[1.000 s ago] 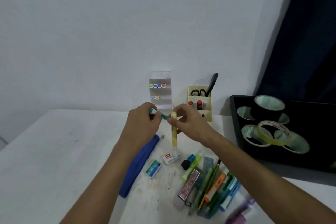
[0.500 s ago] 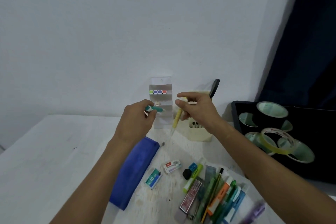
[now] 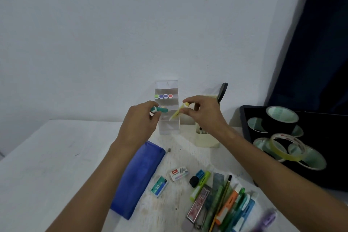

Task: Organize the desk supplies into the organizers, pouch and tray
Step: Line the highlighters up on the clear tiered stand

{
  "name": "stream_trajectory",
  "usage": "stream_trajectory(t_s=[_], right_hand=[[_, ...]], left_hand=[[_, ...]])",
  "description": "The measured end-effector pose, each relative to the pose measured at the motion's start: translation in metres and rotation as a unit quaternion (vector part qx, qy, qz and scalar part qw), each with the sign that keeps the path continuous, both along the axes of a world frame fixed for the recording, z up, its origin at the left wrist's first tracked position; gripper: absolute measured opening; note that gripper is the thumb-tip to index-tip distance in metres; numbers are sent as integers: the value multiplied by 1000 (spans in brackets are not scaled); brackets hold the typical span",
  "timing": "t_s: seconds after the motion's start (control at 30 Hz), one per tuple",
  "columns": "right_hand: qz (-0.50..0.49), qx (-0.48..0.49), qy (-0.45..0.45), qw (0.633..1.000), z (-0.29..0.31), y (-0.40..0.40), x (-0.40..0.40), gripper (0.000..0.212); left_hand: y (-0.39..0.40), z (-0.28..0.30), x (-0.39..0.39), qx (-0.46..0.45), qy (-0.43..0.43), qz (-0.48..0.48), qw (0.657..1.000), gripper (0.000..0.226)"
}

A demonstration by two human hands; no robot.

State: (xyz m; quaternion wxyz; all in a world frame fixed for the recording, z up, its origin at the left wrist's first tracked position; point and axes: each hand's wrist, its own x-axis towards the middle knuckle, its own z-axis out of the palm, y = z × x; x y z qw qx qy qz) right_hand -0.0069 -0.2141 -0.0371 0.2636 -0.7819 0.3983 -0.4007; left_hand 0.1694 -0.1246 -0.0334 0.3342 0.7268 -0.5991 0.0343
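My left hand (image 3: 140,120) grips a teal marker (image 3: 160,109) in front of the clear tiered marker organizer (image 3: 167,126), which holds several colour-capped markers (image 3: 163,96) in its top row. My right hand (image 3: 202,111) pinches a yellow marker (image 3: 178,112), its tip angled down against the organizer's middle tier. A cream pen holder (image 3: 205,140) stands behind my right hand, a black handle (image 3: 222,92) sticking out of it. The blue pouch (image 3: 137,177) lies below my left forearm. The black tray (image 3: 246,128) at the right holds tape rolls (image 3: 282,117).
Near the front lie two staple boxes (image 3: 159,186), a black eraser (image 3: 194,181), a blue sharpener (image 3: 200,173), a ruler (image 3: 218,180) and a pile of highlighters, pens and pencils (image 3: 226,205). The white wall stands right behind the organizers; a dark curtain (image 3: 320,43) hangs at right.
Both hands rose from above the desk toward the clear organizer. The yellow marker went from hanging upright to tilted, with its tip at the organizer's middle tier.
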Motion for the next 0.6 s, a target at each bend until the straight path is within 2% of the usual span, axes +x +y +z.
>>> stream_trajectory(t_s=[0.1,0.23,0.4,0.5,0.6], right_hand=[[-5,-76,2,997,2,-6,12,26],[0,-145,68,987,-9,-14,29,21],[-8,-170,136,976,-28,-21,41,27],[-14,-153,143,978,-38,-28,48,28],[-31,-124,149,981,-45,-36,56,24]], left_hand=[[-9,5,2,7,-26,-5,1000,34],[-24,2,5,30,-37,-11,999,33],[-44,-13,7,42,-31,-37,998,28],[-58,-20,11,55,-50,-55,996,19],[-74,-25,14,69,-60,-60,994,22]])
